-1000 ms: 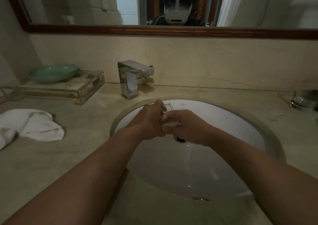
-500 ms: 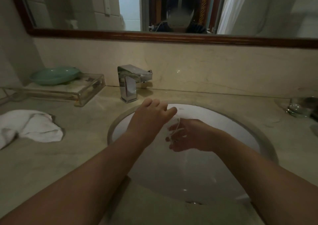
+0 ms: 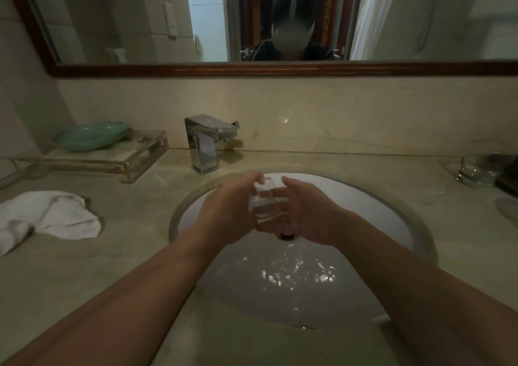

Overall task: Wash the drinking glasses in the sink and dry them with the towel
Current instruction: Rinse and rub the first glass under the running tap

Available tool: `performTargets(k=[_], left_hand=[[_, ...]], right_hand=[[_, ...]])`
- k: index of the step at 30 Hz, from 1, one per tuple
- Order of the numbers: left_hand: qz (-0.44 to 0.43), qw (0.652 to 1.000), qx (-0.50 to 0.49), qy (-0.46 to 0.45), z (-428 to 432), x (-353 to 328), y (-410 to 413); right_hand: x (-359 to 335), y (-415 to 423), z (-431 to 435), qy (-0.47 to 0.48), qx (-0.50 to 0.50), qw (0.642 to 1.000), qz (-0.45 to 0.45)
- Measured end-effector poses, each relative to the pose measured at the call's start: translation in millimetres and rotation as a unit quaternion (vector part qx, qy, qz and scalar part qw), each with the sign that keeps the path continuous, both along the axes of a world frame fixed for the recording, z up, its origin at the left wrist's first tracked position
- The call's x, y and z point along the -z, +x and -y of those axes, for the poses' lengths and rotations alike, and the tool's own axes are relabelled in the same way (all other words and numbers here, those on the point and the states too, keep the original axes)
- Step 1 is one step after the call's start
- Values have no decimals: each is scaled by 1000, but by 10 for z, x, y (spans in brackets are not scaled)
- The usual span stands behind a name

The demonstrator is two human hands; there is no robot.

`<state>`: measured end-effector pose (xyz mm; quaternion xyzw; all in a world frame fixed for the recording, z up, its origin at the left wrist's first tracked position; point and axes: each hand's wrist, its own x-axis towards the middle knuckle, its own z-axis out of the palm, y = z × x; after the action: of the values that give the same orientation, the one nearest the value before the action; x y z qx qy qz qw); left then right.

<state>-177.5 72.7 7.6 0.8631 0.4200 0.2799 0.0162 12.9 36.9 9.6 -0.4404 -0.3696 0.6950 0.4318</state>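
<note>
The drinking glass (image 3: 266, 201) is held tilted above the middle of the sink (image 3: 372, 214), clasped between both hands. The left grip (image 3: 228, 211) curls its fingers round the glass's left side; the right grip (image 3: 307, 211) cups the right side, thumb stretched forward. On the desk (image 3: 112, 270), a white towel (image 3: 50, 215) lies crumpled at left. A second glass (image 3: 473, 171) stands far right, and the faucet (image 3: 206, 144) is beyond the sink.

Two drinking glasses are showing: the held glass (image 3: 267, 206) and the counter glass (image 3: 473, 169) (far right, dim). Two hands are sharing the first, the left hand (image 3: 224, 214) and the right hand (image 3: 305, 211). One towel (image 3: 53, 217), one sink (image 3: 378, 211), one faucet (image 3: 204, 144), one green dish (image 3: 89, 136), one clear tray (image 3: 140, 155) and one mirror (image 3: 126, 15) are sitting in view.
</note>
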Motion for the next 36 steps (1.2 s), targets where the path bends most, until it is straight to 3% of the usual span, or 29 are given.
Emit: performTargets(k=[1, 3, 5, 6, 8, 13, 15, 17, 20, 29, 33, 35, 36], left_hand=[[108, 988, 6, -107, -1, -7, -18], [266, 925, -5, -271, 16, -51, -43], [350, 859, -1, -374, 42, -150, -68], [381, 831, 0, -404, 40, -194, -86], [446, 772, -4, -453, 23, -221, -99], [568, 607, -57, -553, -219, -189, -108], [594, 560, -28, -577, -297, -182, -105], [621, 528, -13, -579, -356, -155, -108], [624, 508, -7, -593, -400, -139, -106], [643, 483, -21, -595, -470, -99, -89], [656, 499, -30, -566, -441, -116, -92], [647, 523, -43, -553, -457, -71, -82], [630, 541, -52, -554, -459, -52, -81]], right_hand=[[-15, -19, 1, 7, 6, 1000, 14], [18, -88, 12, 54, 42, 983, 169], [70, -191, -13, 151, 98, 924, 338], [86, -241, -65, 198, 127, 898, 371], [41, -324, -252, 257, 177, 880, 358], [-373, -636, -1042, 255, 256, 915, 182], [-448, -726, -1302, 255, 247, 917, 181], [-464, -795, -1500, 284, 268, 893, 222], [-428, -838, -1708, 298, 320, 863, 253], [-396, -826, -1729, 257, 328, 882, 218], [-275, -834, -1413, 257, 303, 901, 174], [-185, -884, -1119, 188, 313, 918, 154], [-148, -963, -934, 150, 267, 938, 161]])
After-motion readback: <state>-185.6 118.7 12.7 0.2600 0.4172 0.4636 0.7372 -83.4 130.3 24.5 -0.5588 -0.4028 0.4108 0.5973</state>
